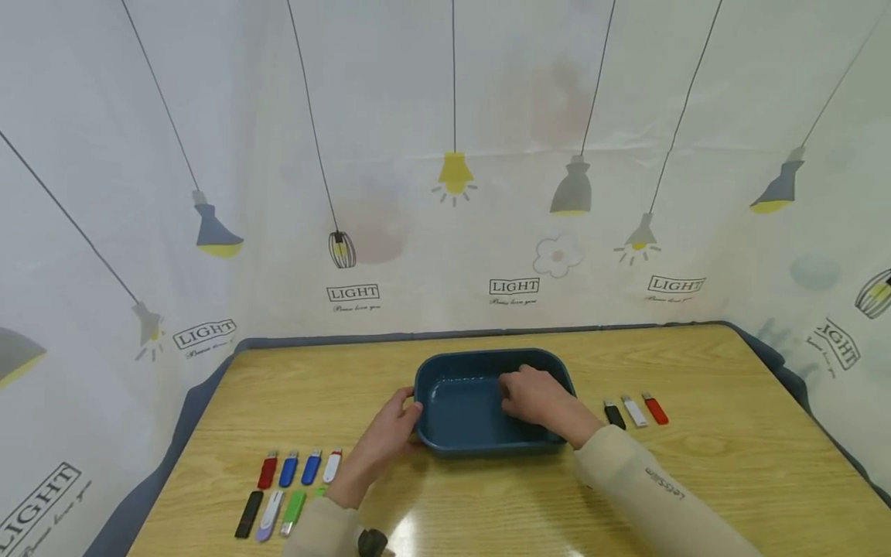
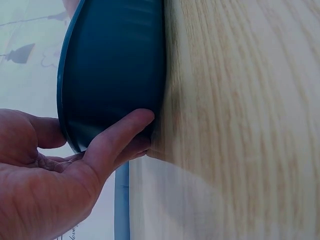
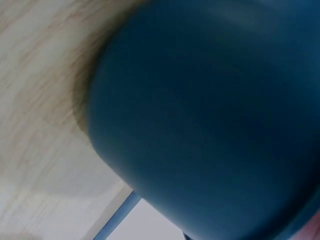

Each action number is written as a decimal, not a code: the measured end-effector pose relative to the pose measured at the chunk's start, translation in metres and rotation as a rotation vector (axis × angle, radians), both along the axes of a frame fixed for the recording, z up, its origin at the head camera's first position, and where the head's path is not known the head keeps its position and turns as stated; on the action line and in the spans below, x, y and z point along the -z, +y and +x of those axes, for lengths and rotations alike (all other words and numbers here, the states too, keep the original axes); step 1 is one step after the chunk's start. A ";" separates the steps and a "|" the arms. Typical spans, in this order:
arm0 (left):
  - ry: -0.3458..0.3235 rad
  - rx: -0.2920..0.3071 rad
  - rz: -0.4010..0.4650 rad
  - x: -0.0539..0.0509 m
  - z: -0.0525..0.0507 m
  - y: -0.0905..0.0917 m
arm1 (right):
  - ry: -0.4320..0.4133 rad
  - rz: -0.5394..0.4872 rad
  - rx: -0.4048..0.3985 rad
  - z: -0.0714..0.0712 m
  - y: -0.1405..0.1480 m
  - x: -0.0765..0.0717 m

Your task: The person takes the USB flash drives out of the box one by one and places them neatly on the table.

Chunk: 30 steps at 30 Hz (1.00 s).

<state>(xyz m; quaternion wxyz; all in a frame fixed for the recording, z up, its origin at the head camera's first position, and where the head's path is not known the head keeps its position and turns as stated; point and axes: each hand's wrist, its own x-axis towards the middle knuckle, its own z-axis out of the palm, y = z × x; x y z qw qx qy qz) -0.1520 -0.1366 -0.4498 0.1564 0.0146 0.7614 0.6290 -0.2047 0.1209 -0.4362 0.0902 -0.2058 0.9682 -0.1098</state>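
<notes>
A dark blue plastic basin (image 1: 459, 449) stands on the wooden table, longer from side to side than deep. At its left end my left hand (image 1: 386, 429) grips it. In the left wrist view the thumb of that hand (image 2: 55, 170) is at the rim, with the fingers against the outer wall. My right hand (image 1: 536, 398) reaches over the right side into the basin, fingers bent down toward its floor. Whether anything lies between those fingers is hidden. In the right wrist view the basin's outer wall (image 3: 200, 125) fills most of the picture.
Right of the basin lie a black USB stick (image 1: 615, 415), a white one (image 1: 634, 411) and a red one (image 1: 656, 408). Several more, including a dark red one (image 1: 267, 470) and a green one (image 1: 293, 512), lie in two rows at left. A printed curtain (image 1: 418, 232) encloses the table.
</notes>
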 end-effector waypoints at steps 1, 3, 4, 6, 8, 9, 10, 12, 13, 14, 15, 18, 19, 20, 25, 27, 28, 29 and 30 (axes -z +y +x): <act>0.002 0.001 0.000 0.000 -0.001 0.000 | -0.003 -0.009 0.018 0.000 0.000 0.000; 0.004 0.001 0.003 0.000 -0.002 0.000 | -0.009 -0.025 0.068 -0.001 -0.001 0.000; 0.004 0.001 0.006 0.001 -0.002 -0.001 | -0.012 -0.033 0.099 -0.001 -0.001 0.000; 0.006 0.002 0.010 0.001 -0.003 -0.001 | -0.008 -0.042 0.148 -0.001 -0.002 0.001; 0.006 0.003 0.012 0.002 -0.003 -0.002 | 0.006 -0.039 0.171 -0.001 -0.003 0.003; 0.008 0.006 0.013 0.003 -0.003 -0.002 | 0.017 -0.035 0.172 -0.001 -0.003 0.004; 0.011 0.009 0.017 0.004 -0.003 -0.002 | 0.027 -0.034 0.170 -0.001 -0.004 0.005; 0.021 0.015 0.019 0.005 -0.002 -0.002 | 0.049 -0.038 0.156 0.001 -0.005 0.008; 0.025 0.018 0.026 0.005 -0.002 -0.002 | 0.056 -0.043 0.145 0.001 -0.005 0.009; 0.028 0.020 0.030 0.005 -0.001 -0.003 | 0.061 -0.048 0.135 0.002 -0.005 0.010; 0.032 0.021 0.034 0.006 -0.001 -0.003 | 0.068 -0.056 0.125 0.002 -0.005 0.011; 0.028 0.023 0.036 0.005 0.001 -0.003 | 0.080 -0.082 0.098 0.004 -0.003 0.013; 0.025 0.025 0.039 0.005 0.001 -0.003 | 0.080 -0.092 0.095 0.005 -0.003 0.013; 0.023 0.025 0.038 0.004 0.002 -0.003 | 0.082 -0.107 0.093 0.005 -0.002 0.014; 0.029 0.027 0.039 0.004 0.001 -0.003 | 0.070 -0.167 0.119 0.003 0.004 0.006; 0.033 0.027 0.036 0.004 0.000 -0.003 | 0.065 -0.184 0.134 0.003 0.010 -0.002; 0.034 0.028 0.035 0.004 0.000 -0.003 | 0.062 -0.196 0.143 0.003 0.014 -0.007; 0.035 0.028 0.035 0.004 -0.001 -0.003 | 0.063 -0.205 0.152 0.004 0.018 -0.012; 0.037 0.028 0.036 0.004 -0.001 -0.003 | 0.071 -0.213 0.161 0.005 0.024 -0.018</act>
